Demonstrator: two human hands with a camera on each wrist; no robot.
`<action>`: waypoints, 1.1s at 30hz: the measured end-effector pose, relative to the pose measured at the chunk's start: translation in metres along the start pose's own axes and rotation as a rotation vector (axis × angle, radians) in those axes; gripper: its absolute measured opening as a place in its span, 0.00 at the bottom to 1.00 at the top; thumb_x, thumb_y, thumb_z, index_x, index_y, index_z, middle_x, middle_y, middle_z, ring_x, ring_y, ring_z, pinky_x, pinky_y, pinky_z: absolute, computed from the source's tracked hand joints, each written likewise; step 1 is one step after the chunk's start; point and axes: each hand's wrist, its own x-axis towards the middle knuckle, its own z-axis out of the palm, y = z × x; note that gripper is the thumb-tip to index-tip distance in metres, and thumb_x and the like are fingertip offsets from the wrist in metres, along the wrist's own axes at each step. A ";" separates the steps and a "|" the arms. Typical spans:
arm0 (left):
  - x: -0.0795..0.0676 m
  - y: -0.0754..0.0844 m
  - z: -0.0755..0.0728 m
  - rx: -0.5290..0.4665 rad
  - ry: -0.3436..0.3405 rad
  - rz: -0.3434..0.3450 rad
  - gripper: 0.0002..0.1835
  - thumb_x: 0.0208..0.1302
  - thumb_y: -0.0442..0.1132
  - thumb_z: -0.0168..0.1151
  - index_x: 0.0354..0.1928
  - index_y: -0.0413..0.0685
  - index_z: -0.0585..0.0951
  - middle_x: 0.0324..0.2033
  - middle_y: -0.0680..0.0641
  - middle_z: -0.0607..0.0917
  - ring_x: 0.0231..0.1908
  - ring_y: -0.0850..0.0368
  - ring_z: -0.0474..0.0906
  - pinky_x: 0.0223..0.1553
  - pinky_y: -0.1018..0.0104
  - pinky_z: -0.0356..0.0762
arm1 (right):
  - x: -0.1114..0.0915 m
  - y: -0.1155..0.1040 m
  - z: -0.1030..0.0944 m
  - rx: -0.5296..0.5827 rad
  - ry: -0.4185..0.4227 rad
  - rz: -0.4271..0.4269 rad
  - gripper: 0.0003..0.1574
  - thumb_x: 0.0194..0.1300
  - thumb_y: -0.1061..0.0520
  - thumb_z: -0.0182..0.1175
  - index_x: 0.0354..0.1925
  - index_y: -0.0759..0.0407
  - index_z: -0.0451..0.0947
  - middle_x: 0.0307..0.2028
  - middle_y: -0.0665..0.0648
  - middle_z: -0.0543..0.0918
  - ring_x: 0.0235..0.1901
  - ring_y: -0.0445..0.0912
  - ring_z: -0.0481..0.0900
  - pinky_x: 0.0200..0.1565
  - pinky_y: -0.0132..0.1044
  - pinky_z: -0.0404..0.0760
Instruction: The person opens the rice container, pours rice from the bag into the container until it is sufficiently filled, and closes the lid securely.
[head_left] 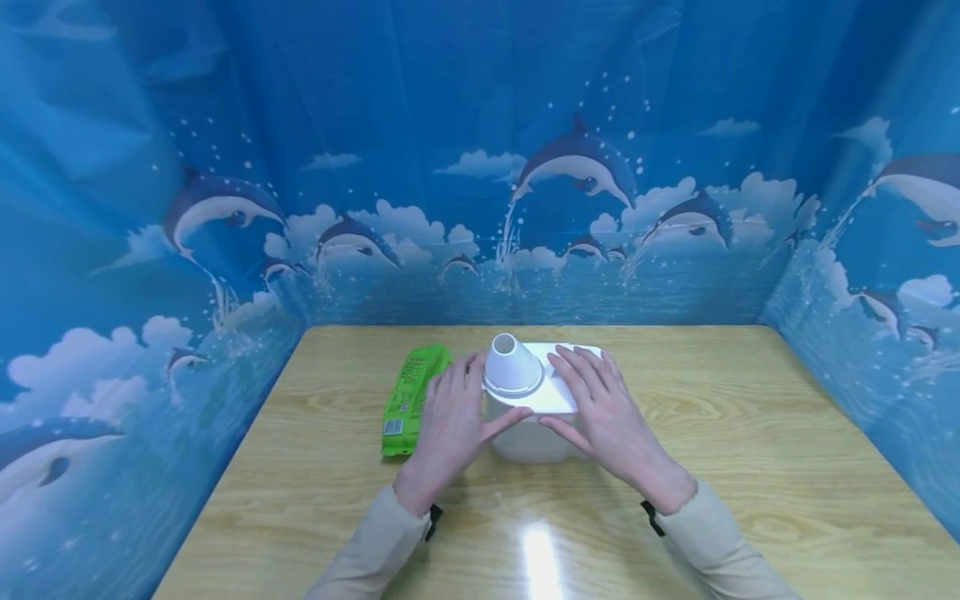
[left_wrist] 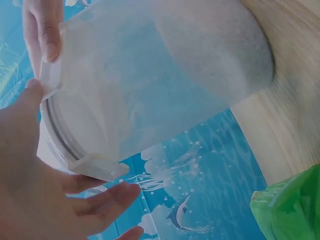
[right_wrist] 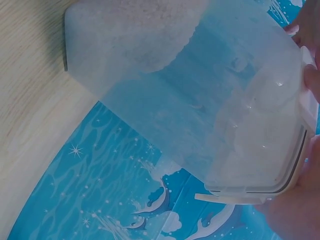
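A translucent plastic storage container (head_left: 532, 443) stands on the table, pale grainy contents (right_wrist: 135, 35) filling its lower part. Its white lid (head_left: 557, 392) carries a cone-shaped spout (head_left: 512, 365) with an open top, and has side clips (left_wrist: 97, 167). My left hand (head_left: 453, 408) lies along the lid's left side, fingers spread and fairly straight, with the thumb at the front edge. On the lid's right part rest the fingers of my right hand (head_left: 609, 408), its thumb at the front clip (left_wrist: 51, 77). The right fingertips are hidden in the right wrist view.
Left of the container, close by my left hand, lies a green printed bag (head_left: 408, 396). The wooden table (head_left: 750, 467) is bordered at the back and sides by a blue dolphin-print curtain (head_left: 420, 167).
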 end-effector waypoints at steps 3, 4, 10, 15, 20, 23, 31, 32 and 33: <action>0.000 0.000 0.000 0.000 0.017 0.040 0.54 0.55 0.76 0.61 0.70 0.40 0.69 0.62 0.39 0.78 0.60 0.42 0.77 0.62 0.42 0.74 | 0.000 0.000 0.000 -0.011 0.005 -0.004 0.51 0.74 0.25 0.39 0.75 0.61 0.61 0.70 0.64 0.68 0.70 0.60 0.64 0.75 0.60 0.53; 0.000 0.000 0.000 0.006 0.023 0.049 0.54 0.55 0.76 0.61 0.70 0.40 0.69 0.62 0.39 0.78 0.60 0.42 0.77 0.62 0.42 0.74 | 0.000 0.000 0.000 -0.012 0.009 -0.005 0.51 0.74 0.25 0.39 0.74 0.62 0.62 0.70 0.64 0.69 0.70 0.60 0.64 0.75 0.60 0.54; 0.001 0.000 0.001 0.045 0.048 0.072 0.54 0.54 0.77 0.62 0.69 0.39 0.70 0.59 0.40 0.80 0.59 0.44 0.78 0.63 0.42 0.74 | 0.000 0.001 0.000 -0.009 0.013 0.002 0.52 0.74 0.24 0.39 0.75 0.61 0.62 0.70 0.63 0.69 0.70 0.59 0.64 0.75 0.60 0.54; 0.002 -0.001 0.001 0.042 0.048 0.066 0.54 0.53 0.77 0.62 0.68 0.39 0.71 0.58 0.40 0.81 0.59 0.44 0.77 0.63 0.42 0.73 | 0.001 0.002 -0.002 0.016 -0.006 0.016 0.52 0.73 0.24 0.39 0.76 0.59 0.60 0.70 0.62 0.69 0.70 0.59 0.64 0.76 0.59 0.52; 0.003 -0.001 0.000 0.038 0.049 0.067 0.54 0.51 0.77 0.64 0.66 0.39 0.72 0.55 0.41 0.82 0.57 0.44 0.78 0.62 0.43 0.74 | 0.000 0.002 -0.010 0.103 -0.031 0.052 0.53 0.71 0.24 0.45 0.77 0.58 0.57 0.72 0.63 0.66 0.73 0.59 0.61 0.75 0.60 0.54; 0.003 -0.002 0.000 0.035 0.050 0.067 0.54 0.50 0.77 0.65 0.66 0.40 0.73 0.55 0.41 0.82 0.57 0.45 0.78 0.62 0.43 0.74 | -0.002 0.004 -0.018 0.144 -0.027 0.103 0.55 0.69 0.27 0.53 0.79 0.57 0.54 0.74 0.63 0.63 0.73 0.59 0.60 0.73 0.61 0.60; 0.004 -0.003 0.000 0.025 0.042 0.052 0.55 0.49 0.79 0.63 0.66 0.41 0.73 0.55 0.42 0.82 0.57 0.45 0.78 0.63 0.43 0.73 | -0.015 0.016 -0.031 0.061 -0.026 0.282 0.56 0.64 0.39 0.68 0.78 0.59 0.55 0.70 0.67 0.68 0.69 0.65 0.65 0.66 0.68 0.64; 0.004 -0.003 0.000 0.023 0.042 0.051 0.55 0.49 0.79 0.63 0.66 0.41 0.73 0.55 0.42 0.82 0.57 0.45 0.78 0.63 0.43 0.73 | -0.017 0.017 -0.032 0.045 -0.036 0.300 0.55 0.64 0.39 0.68 0.77 0.60 0.57 0.69 0.68 0.69 0.68 0.65 0.66 0.66 0.67 0.65; 0.004 -0.004 0.000 0.022 0.042 0.051 0.55 0.49 0.79 0.63 0.66 0.41 0.73 0.55 0.42 0.82 0.57 0.45 0.78 0.63 0.43 0.73 | -0.019 0.018 -0.032 0.028 -0.047 0.317 0.54 0.64 0.38 0.68 0.76 0.61 0.58 0.67 0.68 0.71 0.66 0.65 0.68 0.65 0.67 0.67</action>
